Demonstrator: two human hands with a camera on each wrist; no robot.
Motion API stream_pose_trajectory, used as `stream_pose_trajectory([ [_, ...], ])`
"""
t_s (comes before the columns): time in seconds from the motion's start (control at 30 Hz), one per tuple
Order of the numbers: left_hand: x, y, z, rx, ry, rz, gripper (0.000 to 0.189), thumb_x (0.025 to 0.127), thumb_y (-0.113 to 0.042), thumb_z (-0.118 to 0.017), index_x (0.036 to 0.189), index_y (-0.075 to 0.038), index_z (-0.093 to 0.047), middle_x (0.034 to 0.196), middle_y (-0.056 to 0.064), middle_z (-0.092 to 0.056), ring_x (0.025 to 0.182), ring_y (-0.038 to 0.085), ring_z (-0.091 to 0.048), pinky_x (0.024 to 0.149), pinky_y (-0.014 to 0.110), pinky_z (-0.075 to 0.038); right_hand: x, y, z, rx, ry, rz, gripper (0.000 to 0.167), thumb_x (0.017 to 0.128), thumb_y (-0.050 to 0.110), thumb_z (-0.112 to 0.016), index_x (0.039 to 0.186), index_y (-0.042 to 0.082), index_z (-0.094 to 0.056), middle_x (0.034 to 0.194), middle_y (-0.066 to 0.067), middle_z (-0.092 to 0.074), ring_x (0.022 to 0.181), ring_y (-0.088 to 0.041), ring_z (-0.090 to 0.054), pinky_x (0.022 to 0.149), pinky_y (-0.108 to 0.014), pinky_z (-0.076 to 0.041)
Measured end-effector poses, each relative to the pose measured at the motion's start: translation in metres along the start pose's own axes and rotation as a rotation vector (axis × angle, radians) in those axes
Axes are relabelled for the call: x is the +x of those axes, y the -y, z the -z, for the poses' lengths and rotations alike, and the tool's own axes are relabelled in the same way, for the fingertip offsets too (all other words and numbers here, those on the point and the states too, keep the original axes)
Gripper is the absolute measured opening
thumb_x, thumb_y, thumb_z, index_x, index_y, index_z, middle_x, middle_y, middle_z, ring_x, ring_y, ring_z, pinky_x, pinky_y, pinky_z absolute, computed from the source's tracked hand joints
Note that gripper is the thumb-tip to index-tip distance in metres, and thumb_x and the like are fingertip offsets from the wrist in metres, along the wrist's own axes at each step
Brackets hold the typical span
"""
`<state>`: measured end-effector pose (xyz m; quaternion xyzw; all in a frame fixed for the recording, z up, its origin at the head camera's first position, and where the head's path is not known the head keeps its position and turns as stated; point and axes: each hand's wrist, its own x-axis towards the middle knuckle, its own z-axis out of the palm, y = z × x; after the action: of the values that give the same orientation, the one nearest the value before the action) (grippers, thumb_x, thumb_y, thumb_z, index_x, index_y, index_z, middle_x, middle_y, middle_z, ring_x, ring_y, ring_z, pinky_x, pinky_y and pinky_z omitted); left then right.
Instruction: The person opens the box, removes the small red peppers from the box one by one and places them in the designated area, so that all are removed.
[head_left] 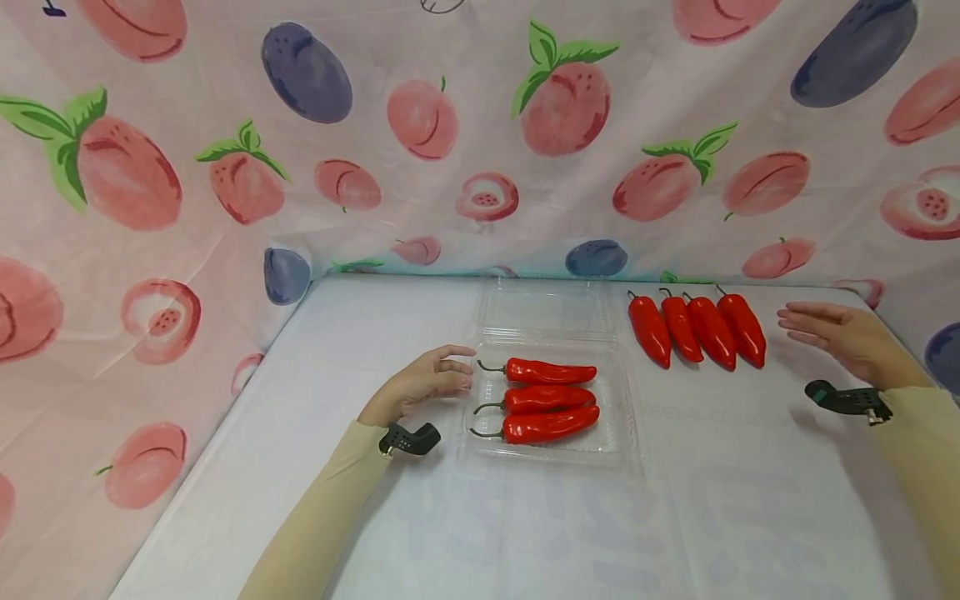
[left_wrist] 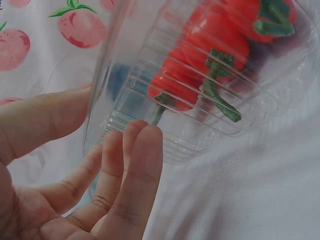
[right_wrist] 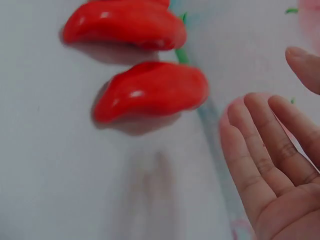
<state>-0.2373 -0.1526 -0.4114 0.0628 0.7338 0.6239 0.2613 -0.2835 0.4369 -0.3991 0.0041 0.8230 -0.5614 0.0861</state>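
A clear plastic clamshell box lies open on the table, its lid folded back behind it. Three red peppers lie side by side inside, green stems toward the left. My left hand is at the box's left side. In the left wrist view its loosely bent fingers are at the ribbed wall and the thumb is by the rim. Off to the right, several more red peppers lie in a row. My right hand hovers beside the rightmost pepper, fingers extended, holding nothing.
A white cloth covers the table. Behind and to the left hangs a fruit-printed curtain, meeting the table's back edge close behind the lid and the loose peppers. Each wrist carries a black camera mount.
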Motion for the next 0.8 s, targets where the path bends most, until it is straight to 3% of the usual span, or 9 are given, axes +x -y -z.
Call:
stream_pose_trajectory([
  [0.1,0.000,0.000,0.000,-0.002,-0.002,0.002,0.055,0.088,-0.003,-0.058,0.139,-0.003,-0.038,0.121,0.018,-0.053,0.087,0.007,-0.061,0.092,0.033,-0.052,-0.007,0.012,-0.002,-0.006,0.039,0.068,0.027,0.095,0.023,-0.052,0.114,0.042,-0.058,0.098,0.032,-0.060,0.088,0.013,-0.060,0.070,-0.010,-0.051],
  [0.23,0.001,0.000,0.000,-0.005,-0.008,0.004,0.056,0.088,-0.003,-0.059,0.139,-0.003,-0.038,0.122,0.019,-0.052,0.086,0.007,-0.061,0.091,0.032,-0.052,-0.013,0.025,-0.007,-0.097,0.050,0.113,0.034,0.097,0.021,-0.050,0.128,0.033,-0.055,0.102,0.034,-0.057,0.092,0.016,-0.057,0.071,-0.008,-0.050],
  [0.33,0.001,0.000,-0.001,-0.007,-0.009,0.008,0.056,0.087,-0.003,-0.059,0.139,-0.003,-0.038,0.122,0.019,-0.052,0.086,0.007,-0.061,0.091,0.032,-0.053,-0.014,0.035,-0.014,-0.225,0.040,0.120,0.046,0.096,0.025,-0.050,0.141,0.017,-0.044,0.101,0.039,-0.052,0.091,0.020,-0.053,0.070,-0.006,-0.047],
  [0.47,0.001,0.001,-0.001,-0.011,-0.008,0.009,0.056,0.087,-0.002,-0.059,0.139,-0.003,-0.038,0.121,0.018,-0.052,0.086,0.007,-0.061,0.091,0.032,-0.053,-0.017,0.052,-0.023,-0.362,0.059,0.098,0.058,0.096,0.030,-0.051,0.144,0.004,-0.033,0.099,0.041,-0.046,0.091,0.023,-0.047,0.071,-0.006,-0.045],
  [0.8,0.002,0.002,0.000,-0.023,-0.004,0.001,0.057,0.087,-0.001,-0.058,0.140,-0.002,-0.038,0.121,0.019,-0.052,0.086,0.007,-0.061,0.090,0.030,-0.053,-0.024,0.086,-0.056,-0.423,0.150,0.148,0.052,0.094,0.023,-0.055,0.139,0.001,-0.040,0.104,0.036,-0.056,0.096,0.019,-0.051,0.076,-0.007,-0.044],
])
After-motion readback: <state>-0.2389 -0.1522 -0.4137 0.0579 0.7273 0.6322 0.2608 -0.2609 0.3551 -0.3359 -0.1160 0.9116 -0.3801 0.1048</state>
